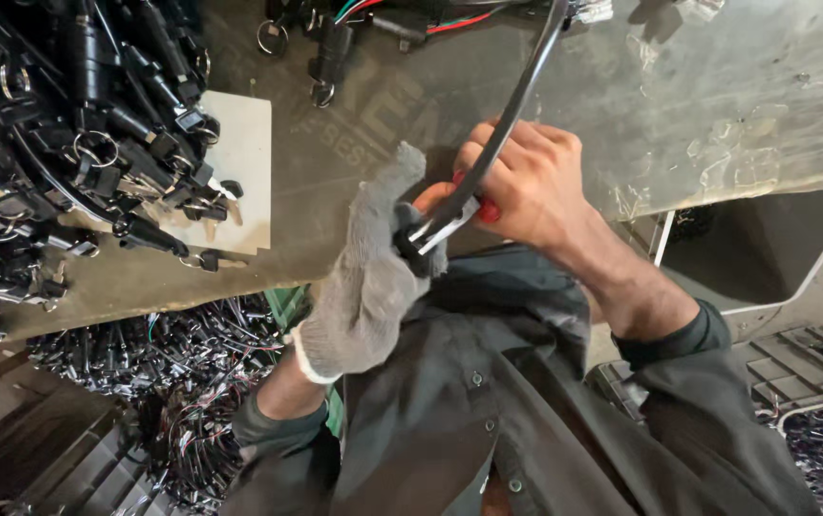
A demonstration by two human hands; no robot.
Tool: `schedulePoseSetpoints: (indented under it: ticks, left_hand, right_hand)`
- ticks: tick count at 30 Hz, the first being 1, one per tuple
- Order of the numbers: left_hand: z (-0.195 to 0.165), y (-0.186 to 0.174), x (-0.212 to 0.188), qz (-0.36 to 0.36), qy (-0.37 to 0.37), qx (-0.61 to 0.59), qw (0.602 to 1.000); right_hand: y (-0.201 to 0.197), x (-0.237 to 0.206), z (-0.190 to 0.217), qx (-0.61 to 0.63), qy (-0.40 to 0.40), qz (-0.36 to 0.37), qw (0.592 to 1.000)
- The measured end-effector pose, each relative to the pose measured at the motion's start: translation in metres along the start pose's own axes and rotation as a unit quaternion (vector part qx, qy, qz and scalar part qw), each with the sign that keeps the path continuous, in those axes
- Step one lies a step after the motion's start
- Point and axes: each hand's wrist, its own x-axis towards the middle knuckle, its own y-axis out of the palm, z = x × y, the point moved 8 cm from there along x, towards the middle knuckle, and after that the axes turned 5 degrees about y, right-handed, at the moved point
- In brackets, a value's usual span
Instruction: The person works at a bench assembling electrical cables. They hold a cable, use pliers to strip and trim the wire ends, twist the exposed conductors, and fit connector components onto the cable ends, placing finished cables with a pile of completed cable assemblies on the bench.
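My left hand point(373, 277), in a grey knit glove, grips a small black part point(409, 239) at the end of a thick black cable point(516, 105). The cable curves up and away over the worktable point(717, 96). My right hand point(526, 182) is bare and closed around a tool with a red handle point(488, 210); its metal tip point(445, 229) meets the black part between my hands. Both hands hover just in front of the table's near edge, above my dark shirt.
A heap of black switch-and-key assemblies with key rings point(77, 134) fills the table's left, beside a white card point(239, 162). More wired parts point(335, 38) lie at the back. Bundles of wires point(182, 382) fill a bin below left. A grey crate point(793, 363) sits lower right.
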Motion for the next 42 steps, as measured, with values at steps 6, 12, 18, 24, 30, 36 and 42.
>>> schedulePoseSetpoints:
  ticks: [6,12,18,24,30,36,42]
  left_hand:
    - [0.023,-0.011,-0.041,-0.059,0.115,0.249,0.960]
    - [0.035,-0.035,-0.028,-0.083,0.135,0.362,0.918]
    - [0.036,-0.037,-0.040,-0.091,0.173,0.464,0.864]
    - [0.032,-0.027,-0.056,-0.131,0.198,0.679,0.695]
    - [0.027,-0.027,-0.045,-0.130,0.231,0.725,0.635]
    - [0.015,-0.037,-0.020,-0.033,0.107,0.356,0.928]
    - [0.034,-0.004,0.002,0.083,-0.066,-0.070,0.992]
  right_hand:
    - [0.026,-0.026,0.026,0.100,0.033,-0.009,0.994]
    - [0.039,-0.007,0.034,0.108,0.077,-0.029,0.991]
    - [0.040,-0.017,0.041,0.028,0.145,-0.012,0.989]
    - [0.044,-0.044,0.047,-0.002,0.200,0.023,0.980]
    - [0.042,-0.022,0.054,0.108,0.184,0.007,0.977]
    - [0.043,-0.015,0.032,0.074,0.166,-0.032,0.983]
    - [0.041,-0.012,-0.011,0.207,0.033,-0.014,0.978]
